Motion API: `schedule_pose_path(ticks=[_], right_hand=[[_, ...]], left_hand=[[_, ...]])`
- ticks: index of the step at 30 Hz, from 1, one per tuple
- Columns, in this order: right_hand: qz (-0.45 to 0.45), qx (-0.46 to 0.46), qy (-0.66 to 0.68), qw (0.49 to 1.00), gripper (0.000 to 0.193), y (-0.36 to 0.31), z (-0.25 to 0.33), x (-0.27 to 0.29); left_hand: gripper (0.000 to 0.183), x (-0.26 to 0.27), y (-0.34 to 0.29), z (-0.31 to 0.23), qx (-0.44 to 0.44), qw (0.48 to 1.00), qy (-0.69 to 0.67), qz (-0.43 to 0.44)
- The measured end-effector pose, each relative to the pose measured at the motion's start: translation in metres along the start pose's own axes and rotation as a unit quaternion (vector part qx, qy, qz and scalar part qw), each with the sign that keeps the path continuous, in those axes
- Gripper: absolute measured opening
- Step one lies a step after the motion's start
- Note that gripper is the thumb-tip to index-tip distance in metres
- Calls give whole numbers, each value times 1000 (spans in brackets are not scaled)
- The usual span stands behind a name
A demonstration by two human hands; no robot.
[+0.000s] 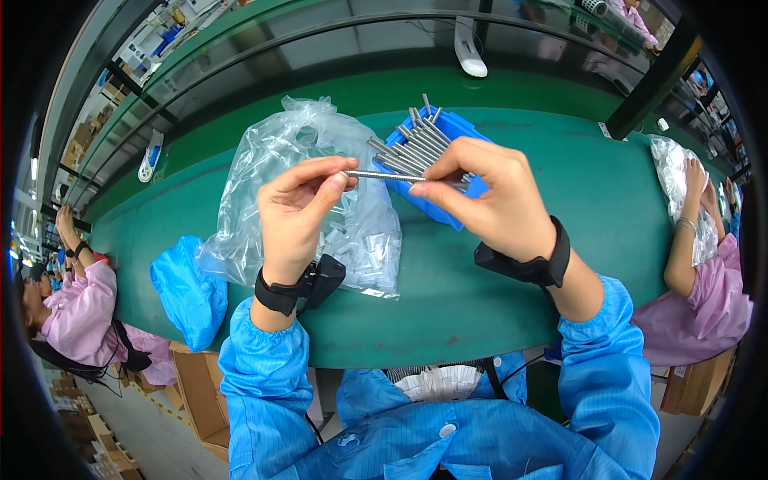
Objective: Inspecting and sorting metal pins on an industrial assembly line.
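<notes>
Above the green tabletop (448, 312), by a blue bin (430, 210) of metal rods (422, 146), one slim rod (386, 176) spans the hands: the left hand (294, 210) pinches its end, the right hand (502, 202) pinches farther along. I'd judge it stiff, fairly light, perhaps slick, best gripped near both ends; I can read no lettering on it.

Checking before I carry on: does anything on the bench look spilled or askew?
Nothing plainly spilled. Slightly untidy: the metal rods in the blue bin lie unevenly, several jutting past its rim.
</notes>
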State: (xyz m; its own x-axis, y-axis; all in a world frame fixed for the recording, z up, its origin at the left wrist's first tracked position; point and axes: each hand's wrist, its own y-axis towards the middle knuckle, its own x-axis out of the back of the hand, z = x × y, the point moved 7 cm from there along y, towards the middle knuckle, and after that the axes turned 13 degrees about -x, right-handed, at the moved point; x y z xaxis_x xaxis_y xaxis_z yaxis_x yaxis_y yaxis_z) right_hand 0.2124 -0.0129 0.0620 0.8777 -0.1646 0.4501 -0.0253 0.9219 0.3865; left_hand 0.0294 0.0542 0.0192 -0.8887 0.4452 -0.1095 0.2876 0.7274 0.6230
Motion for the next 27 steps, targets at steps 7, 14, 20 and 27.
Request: schedule_pose_path(ticks=[7, 14, 20, 27], right_hand=[[50, -45, 6, 998, 17, -10, -14, -34], [16, -31, -12, 999, 16, -9, -17, -34], [8, -32, 1, 999, 14, -13, -17, -37], [45, -135, 106, 984, 14, -12, -24, -40]], left_hand=[[30, 6, -6, 14, 39, 988, -99, -115], [20, 3, -10, 15, 20, 989, -48, -135], [15, 0, -13, 12, -18, 990, -21, -139], [14, -3, -11, 10, -20, 992, -38, -115]])
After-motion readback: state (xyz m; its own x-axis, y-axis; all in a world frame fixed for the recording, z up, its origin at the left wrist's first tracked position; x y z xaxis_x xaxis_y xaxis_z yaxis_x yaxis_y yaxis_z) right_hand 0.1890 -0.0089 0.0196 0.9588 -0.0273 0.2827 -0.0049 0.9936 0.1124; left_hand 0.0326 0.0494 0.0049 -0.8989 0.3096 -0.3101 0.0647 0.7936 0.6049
